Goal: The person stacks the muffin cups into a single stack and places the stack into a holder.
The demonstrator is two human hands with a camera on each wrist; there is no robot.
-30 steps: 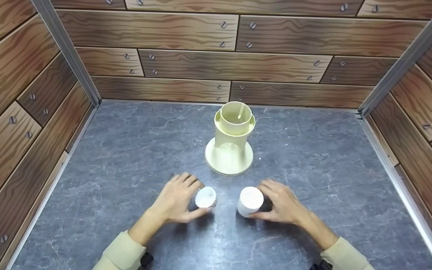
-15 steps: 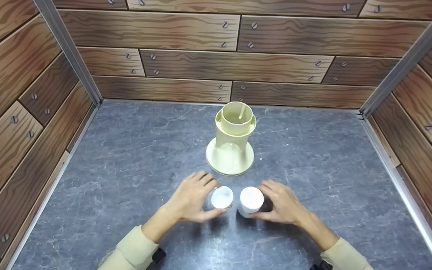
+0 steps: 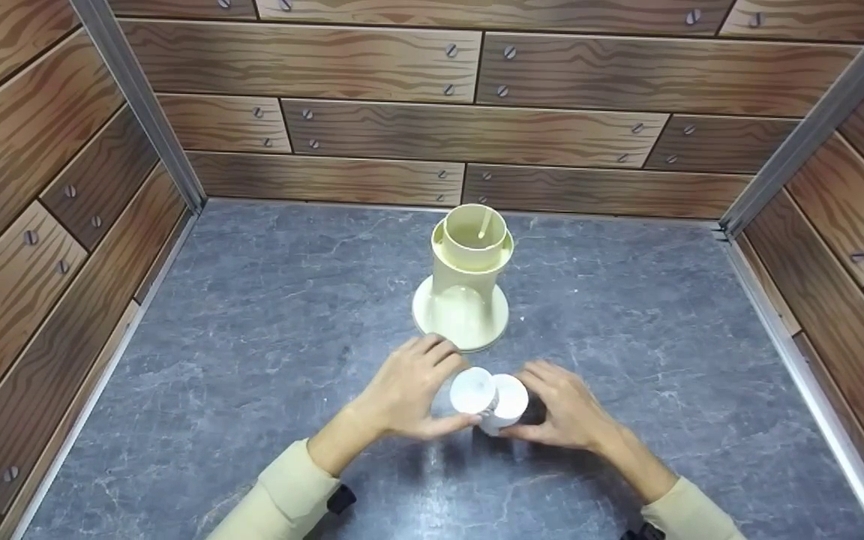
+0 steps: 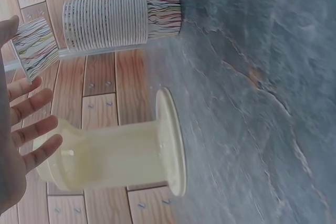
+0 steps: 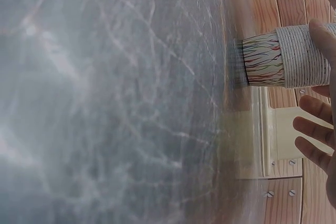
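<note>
My left hand (image 3: 413, 394) pinches a single paper cup (image 3: 472, 391) between thumb and index finger, its other fingers spread in the left wrist view. Mouth up and slightly tilted, this cup has coloured wavy lines on its side. Just beyond it, a stack of nested paper cups (image 4: 107, 19) stands on the table, rims up. A small gap separates cup and stack in the left wrist view; they overlap in the head view. My right hand (image 3: 567, 409) grips the stack near its upper part, thumb on the ribbed rims (image 5: 302, 56), with several fingers extended alongside.
Behind the hands stands a pale yellow cylindrical holder (image 3: 466, 289) with a round base and an inner tube. The table (image 3: 289, 285) has a dark marbled surface. Wood-patterned walls (image 3: 477, 135) enclose its back and sides.
My left hand has moved right with the single cup, closing the space to the stack and partly covering it in the head view. The right hand and stack have stayed put.
</note>
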